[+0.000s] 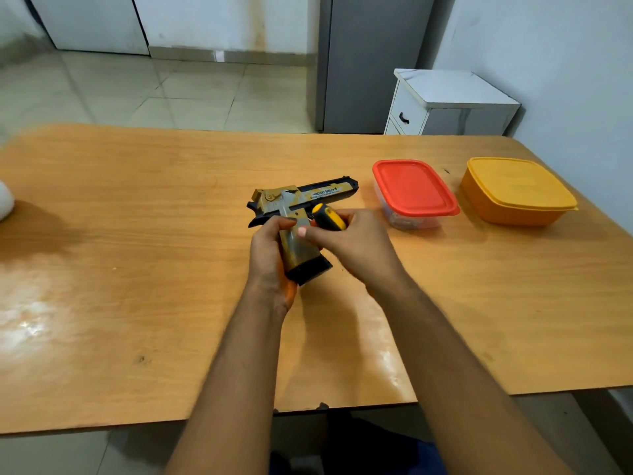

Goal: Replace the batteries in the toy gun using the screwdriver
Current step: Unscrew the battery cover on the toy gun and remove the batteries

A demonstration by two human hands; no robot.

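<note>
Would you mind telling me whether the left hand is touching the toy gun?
Touching: the head view shows the left hand wrapped around the toy gun's grip.

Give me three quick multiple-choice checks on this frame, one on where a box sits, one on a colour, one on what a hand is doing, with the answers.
1. Where is the red-lidded box relative to the toy gun?
A. Left of it
B. Right of it
C. Under it

2. What colours is the screwdriver handle?
A. Yellow and black
B. Blue and white
C. All green

3. What is the left hand doing?
A. Lying flat on the table
B. Lifting a box lid
C. Gripping the gun's grip

Answers: B, the box stands between the gun and the orange box. A, both colours show beside the right hand. C, its fingers wrap the grip.
</note>
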